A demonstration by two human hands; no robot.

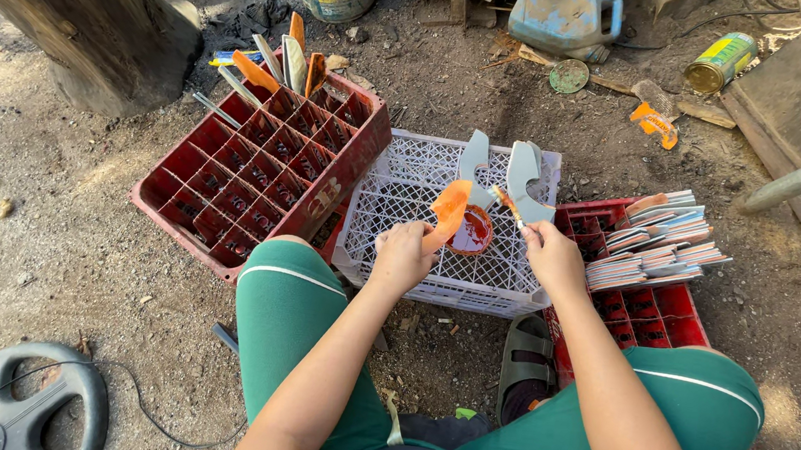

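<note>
My left hand (405, 252) is closed around a curved, orange-coated blade (448, 210), holding it upright over a small round pot of orange paint (474, 232). My right hand (551, 256) pinches a thin paint brush (508, 206) whose tip points toward the orange blade. Both hands hover above an upturned white plastic crate (402, 188). Two unpainted grey curved blades (521, 176) lie on the crate just beyond the pot.
A red compartment crate (259, 167) at left holds several painted and bare blades (279, 62) at its far end. Another red crate (651, 313) at right carries stacked blades (658, 242). My knees in green shorts flank the white crate. A steering wheel (12, 398), jerrycan (567, 18), tin can (722, 60) and tree trunk (69, 7) surround.
</note>
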